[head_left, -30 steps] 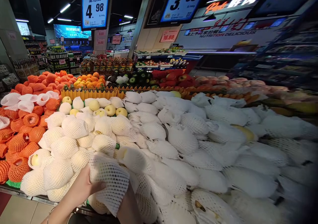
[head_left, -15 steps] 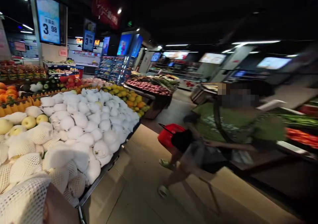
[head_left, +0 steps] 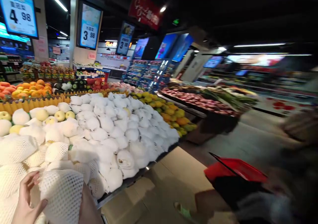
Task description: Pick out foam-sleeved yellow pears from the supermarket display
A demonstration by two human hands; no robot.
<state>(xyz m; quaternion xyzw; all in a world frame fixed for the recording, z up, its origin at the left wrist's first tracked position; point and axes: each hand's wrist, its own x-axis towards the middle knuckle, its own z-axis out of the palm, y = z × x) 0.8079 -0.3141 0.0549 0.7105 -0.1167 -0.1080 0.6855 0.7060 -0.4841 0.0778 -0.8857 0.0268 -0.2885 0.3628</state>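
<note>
At the lower left, a round pear in a white foam net (head_left: 61, 194) is held up over the heap. My right hand (head_left: 88, 205) lies along its right side, and most of its fingers are hidden by the net. To the left of the pear, my left hand (head_left: 27, 199) has its thumb and fingers spread, the thumb tip close to the net's edge. Around both hands spreads a heap of net-wrapped pears (head_left: 106, 123), with a few bare yellow-green ones (head_left: 60, 115) among them.
A person with a red shopping basket (head_left: 236, 169), blurred, stands at the lower right. Beyond the pears lie yellow-green fruits (head_left: 161, 106), oranges (head_left: 34, 86) and a stand of pinkish produce (head_left: 196, 99). Price screens (head_left: 89, 27) hang above. The display's dark edge (head_left: 139, 176) borders the floor.
The view has turned left. My left hand has come into sight beside the netted pear, which my right hand still holds. The person with the red basket is now nearer.
</note>
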